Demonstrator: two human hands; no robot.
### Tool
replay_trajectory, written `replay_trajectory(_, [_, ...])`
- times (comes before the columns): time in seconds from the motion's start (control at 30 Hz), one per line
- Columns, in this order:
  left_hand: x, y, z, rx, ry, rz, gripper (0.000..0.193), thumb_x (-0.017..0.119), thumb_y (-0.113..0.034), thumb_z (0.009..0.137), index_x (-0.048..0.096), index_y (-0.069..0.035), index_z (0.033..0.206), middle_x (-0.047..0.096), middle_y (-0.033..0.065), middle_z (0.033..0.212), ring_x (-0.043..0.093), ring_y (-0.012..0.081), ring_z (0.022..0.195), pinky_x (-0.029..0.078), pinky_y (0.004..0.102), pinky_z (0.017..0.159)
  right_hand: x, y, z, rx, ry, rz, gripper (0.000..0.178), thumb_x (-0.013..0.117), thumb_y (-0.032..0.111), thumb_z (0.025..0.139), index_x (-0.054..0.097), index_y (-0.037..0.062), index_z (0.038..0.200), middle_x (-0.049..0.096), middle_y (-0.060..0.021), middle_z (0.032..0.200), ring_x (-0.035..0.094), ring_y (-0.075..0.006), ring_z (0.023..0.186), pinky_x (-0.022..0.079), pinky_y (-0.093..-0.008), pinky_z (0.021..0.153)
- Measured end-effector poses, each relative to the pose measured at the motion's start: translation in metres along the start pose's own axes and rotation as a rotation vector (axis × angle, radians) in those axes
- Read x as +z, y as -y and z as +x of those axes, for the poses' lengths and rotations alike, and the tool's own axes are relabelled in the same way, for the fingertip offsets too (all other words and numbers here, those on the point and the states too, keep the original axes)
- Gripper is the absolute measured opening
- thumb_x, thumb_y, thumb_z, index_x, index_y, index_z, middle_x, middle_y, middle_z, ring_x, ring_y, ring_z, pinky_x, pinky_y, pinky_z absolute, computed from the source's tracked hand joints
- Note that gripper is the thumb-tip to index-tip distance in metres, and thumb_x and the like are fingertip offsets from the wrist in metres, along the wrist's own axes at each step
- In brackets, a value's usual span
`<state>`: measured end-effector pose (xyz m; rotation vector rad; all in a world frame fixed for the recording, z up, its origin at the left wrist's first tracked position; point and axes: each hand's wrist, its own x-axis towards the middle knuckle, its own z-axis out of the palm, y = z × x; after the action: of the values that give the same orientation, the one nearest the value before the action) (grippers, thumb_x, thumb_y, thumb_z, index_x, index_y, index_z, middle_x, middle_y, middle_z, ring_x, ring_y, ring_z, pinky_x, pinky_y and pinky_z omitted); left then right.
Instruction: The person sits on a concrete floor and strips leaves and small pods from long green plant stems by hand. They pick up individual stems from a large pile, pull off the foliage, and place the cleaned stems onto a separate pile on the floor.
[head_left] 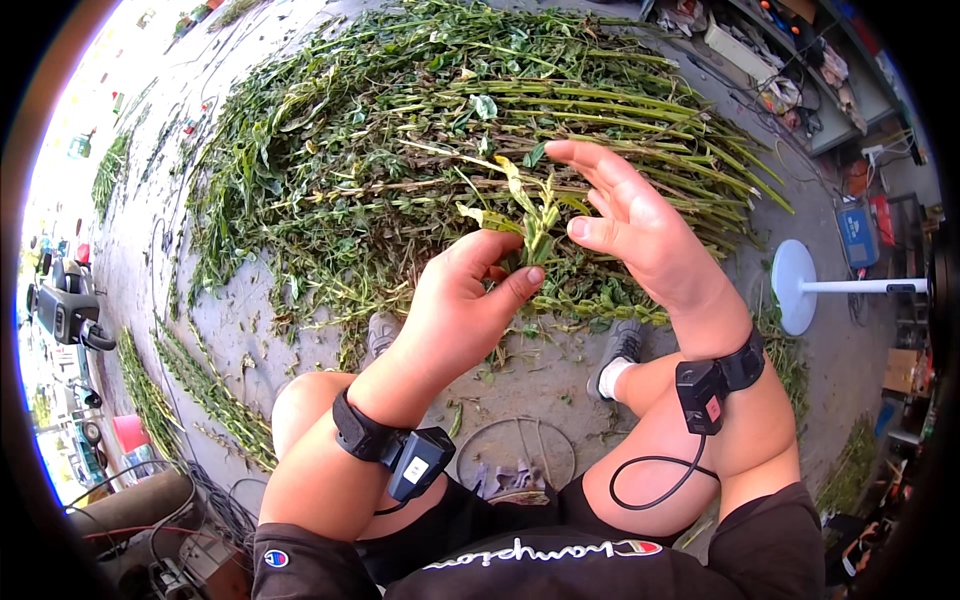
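Observation:
Between the thumb and fingers of my left hand [462,298] is a small leafy plant sprig [541,222], green with some yellowed leaves, its tip pointing up and away from me. My right hand [655,235] hovers just right of it, thumb and fingers apart, holding nothing. Beyond and beneath both hands spreads a large heap of cut green stalks [400,105] on the floor. The heap's leaves lie mostly to the left, and its bare stem ends stick out to the right.
My shoes [622,345] stand at the heap's near edge. A white round-ended stand [795,287] is at the right, near a blue box [858,237]. More stalks [215,390] lie at the left, by a pink bucket [130,432] and cables. A scooter [68,305] stands farther left.

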<state>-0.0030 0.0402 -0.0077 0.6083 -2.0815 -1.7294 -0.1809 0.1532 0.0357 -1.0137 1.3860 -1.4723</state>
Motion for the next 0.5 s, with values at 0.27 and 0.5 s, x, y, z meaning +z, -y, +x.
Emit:
replay_trajectory(0.27, [-0.005,0.0,-0.002,0.08,0.046,0.137,0.024,0.066,-0.008,0.091,0.059,0.0,0.113,0.062,0.0113,0.097,0.06,0.0248,0.087,0.05,0.0347,0.077,0.007,-0.002,0.0,-0.286,-0.055,-0.5,0.015,0.069,0.011,0.089,0.069,-0.0015,0.096,0.065,-0.0106,0.085,0.063,-0.0203,0.079,0.05,-0.032,0.072])
replay_trajectory(0.5, [-0.007,-0.01,-0.001,0.257,0.037,0.321,0.023,0.065,-0.007,0.089,0.059,0.0,0.11,0.061,0.0172,0.095,0.061,0.038,0.086,0.05,0.0417,0.074,0.006,-0.001,-0.004,-0.165,-0.049,-0.282,0.011,0.064,0.008,0.092,0.067,-0.0014,0.096,0.065,-0.006,0.085,0.061,-0.0171,0.079,0.049,-0.0284,0.073])
